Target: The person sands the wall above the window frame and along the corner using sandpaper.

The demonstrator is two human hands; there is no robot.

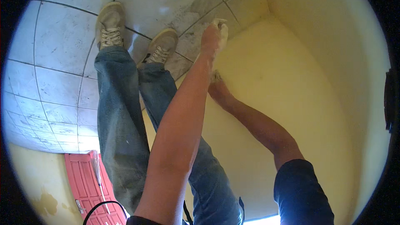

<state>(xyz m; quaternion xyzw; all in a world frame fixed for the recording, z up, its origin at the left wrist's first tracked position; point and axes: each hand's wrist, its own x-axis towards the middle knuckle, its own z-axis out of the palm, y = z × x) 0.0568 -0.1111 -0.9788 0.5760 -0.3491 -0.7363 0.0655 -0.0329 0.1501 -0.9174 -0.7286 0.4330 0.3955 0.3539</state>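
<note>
My left hand (216,36) reaches out in front of me, close to where the yellow wall (275,93) meets the tiled floor (62,34). Its fingers are curled and coated in something whitish; whether they hold anything cannot be made out. Lower in the picture, my right hand (217,79) is beside the same wall, with whitish matter on its fingers. My left forearm partly hides it, and its grip cannot be seen.
My two shoes, one (111,25) left of the other (162,45), stand on the smudged tiles. A second wall (328,22) meets the first in a corner at upper right. At lower left are a red panelled door (84,178), a light broom (96,165) and a stained wall (47,201).
</note>
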